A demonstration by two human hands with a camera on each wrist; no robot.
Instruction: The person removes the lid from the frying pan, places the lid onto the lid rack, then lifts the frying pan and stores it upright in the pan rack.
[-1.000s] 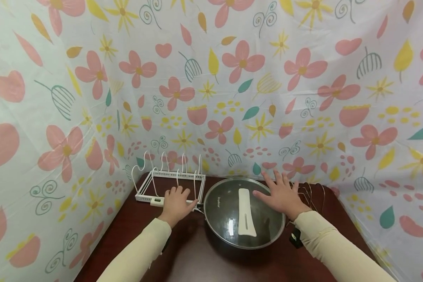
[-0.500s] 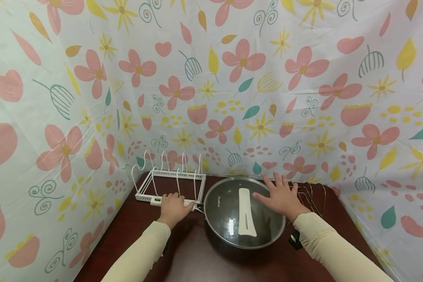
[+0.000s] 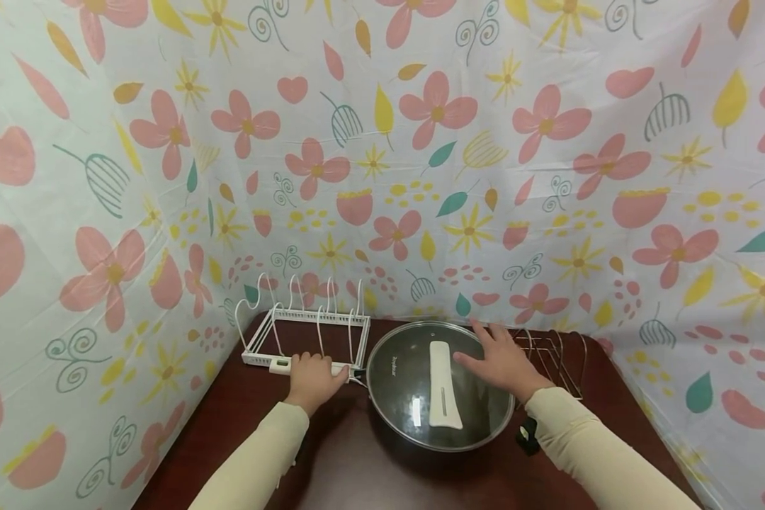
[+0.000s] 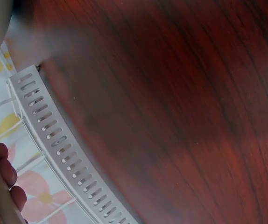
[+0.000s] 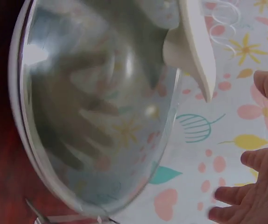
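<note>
My left hand grips the cream handle of a pan, knuckles up. In the left wrist view its curled fingers show round that handle. The pan stands on the table with its handle pointing left, mostly hidden under a round glass lid with a metal rim. A long cream lid handle rises from the middle of the glass. My right hand hovers over the lid's right side with its fingers extended. In the right wrist view the lid handle stands apart from those fingers, and the hand reflects in the glass.
Behind the left hand stands a white rack with upright wire loops; its slotted rail shows in the left wrist view. A brownish wire rack sits behind the right hand. Flower-patterned cloth encloses the dark red table.
My left hand has shifted slightly and its fingers have closed more round the pan handle. My right hand has sunk a little, its fingers less spread. Pan and lid look unmoved.
</note>
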